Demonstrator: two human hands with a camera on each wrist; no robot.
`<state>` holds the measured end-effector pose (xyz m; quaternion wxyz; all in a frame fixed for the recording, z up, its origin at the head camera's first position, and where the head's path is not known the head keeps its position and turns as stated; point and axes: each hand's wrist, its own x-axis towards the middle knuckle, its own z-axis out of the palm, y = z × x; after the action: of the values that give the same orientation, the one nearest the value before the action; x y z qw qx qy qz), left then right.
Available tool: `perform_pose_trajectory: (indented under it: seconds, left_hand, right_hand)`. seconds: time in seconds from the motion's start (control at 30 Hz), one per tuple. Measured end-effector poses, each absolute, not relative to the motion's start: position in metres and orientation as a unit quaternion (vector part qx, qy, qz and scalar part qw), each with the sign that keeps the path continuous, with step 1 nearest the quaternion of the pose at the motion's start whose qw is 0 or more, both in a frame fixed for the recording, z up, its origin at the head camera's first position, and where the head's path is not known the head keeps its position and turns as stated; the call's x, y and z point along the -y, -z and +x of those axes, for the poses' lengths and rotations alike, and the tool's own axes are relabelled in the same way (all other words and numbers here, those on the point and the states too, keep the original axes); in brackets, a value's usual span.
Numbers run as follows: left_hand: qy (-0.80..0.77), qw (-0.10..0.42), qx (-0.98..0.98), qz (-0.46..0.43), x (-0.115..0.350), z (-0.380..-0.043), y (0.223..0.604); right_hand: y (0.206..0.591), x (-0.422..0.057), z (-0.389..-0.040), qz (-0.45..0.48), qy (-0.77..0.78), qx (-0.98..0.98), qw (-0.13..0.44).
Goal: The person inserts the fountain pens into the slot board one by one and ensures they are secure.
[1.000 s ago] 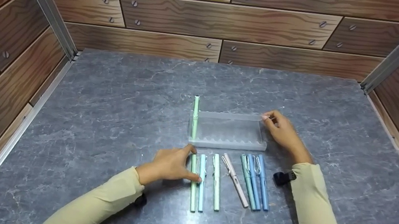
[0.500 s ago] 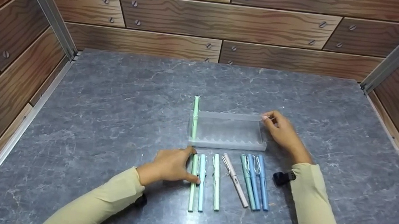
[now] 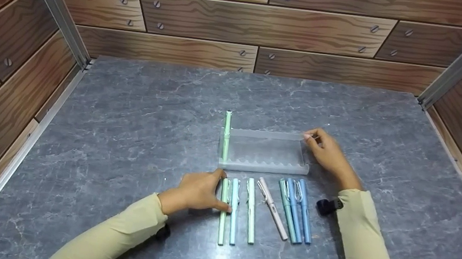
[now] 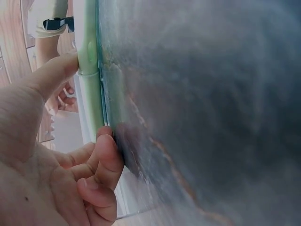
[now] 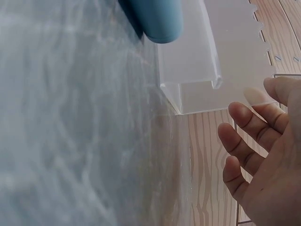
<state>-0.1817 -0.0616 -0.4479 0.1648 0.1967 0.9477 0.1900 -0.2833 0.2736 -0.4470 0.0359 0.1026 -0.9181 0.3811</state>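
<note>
My left hand [image 3: 199, 190] pinches a green pen [image 3: 221, 229], the leftmost of a row lying on the table. In the left wrist view the thumb lies against this pen's barrel, and the curled fingers [image 4: 106, 155] meet its far end. A clear plastic pen rack [image 3: 265, 167] stands behind the row. Another light green pen [image 3: 226, 135] leans in its leftmost slot. My right hand [image 3: 327, 152] pinches the rack's back right corner between thumb and index finger; the index shows through the clear panel in the right wrist view.
Right of the held pen lie a light blue pen [image 3: 233, 220], a mint pen [image 3: 250, 217], a slanted pinkish pen [image 3: 274, 211], a dark green pen [image 3: 289, 215] and two blue pens side by side. Wood-patterned walls [image 3: 263, 25] enclose the grey marbled table [image 3: 151, 108].
The green pen's near end has swung slightly left, with the left thumb shifting a little along with it. The right hand and the rack have stayed in place.
</note>
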Motion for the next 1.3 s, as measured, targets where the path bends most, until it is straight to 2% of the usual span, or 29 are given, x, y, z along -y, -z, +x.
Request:
perform_pose_trajectory:
  seconds: [1.3]
  left_hand:
    - [-0.301,0.18,-0.915,0.197,0.079,-0.186,0.431]
  right_hand:
    - [0.447,-0.275,-0.283,0.094,-0.383,0.919,0.028]
